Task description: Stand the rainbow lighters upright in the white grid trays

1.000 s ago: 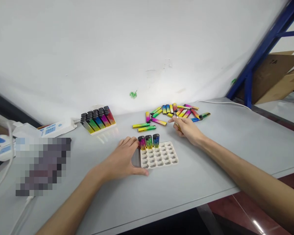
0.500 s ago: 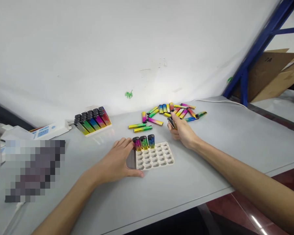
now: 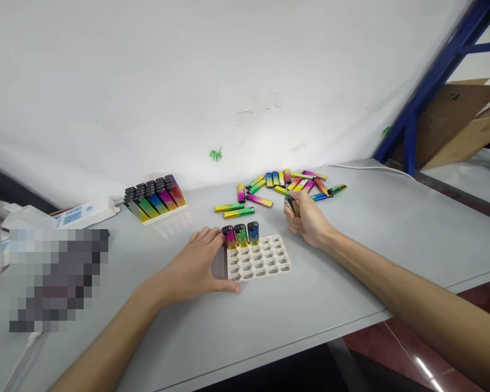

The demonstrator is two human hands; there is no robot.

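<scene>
A white tray (image 3: 258, 260) with rows of holes lies on the grey table. Three lighters stand upright along its back row: a pink-yellow one (image 3: 231, 238), a green-yellow one (image 3: 242, 236) and a blue one (image 3: 253, 234). My left hand (image 3: 196, 267) rests at the tray's left side, fingers spread, thumb by the near left corner. Behind and right of the tray, my right hand (image 3: 304, 218) is closed around a lighter (image 3: 291, 205) whose dark top shows; its colour is mostly hidden. Just beyond that hand lie several loose colourful lighters (image 3: 259, 201).
At the back left stands a second tray (image 3: 165, 215) full of upright lighters. White power strips (image 3: 75, 215), a pixelated dark object (image 3: 61, 283) and cables are at the left. A blue frame (image 3: 410, 141) and cardboard boxes (image 3: 449, 120) stand at the right.
My right hand has shifted slightly to the right with the lighter in its grip. My left hand stays beside the tray. The view has moved a little.
</scene>
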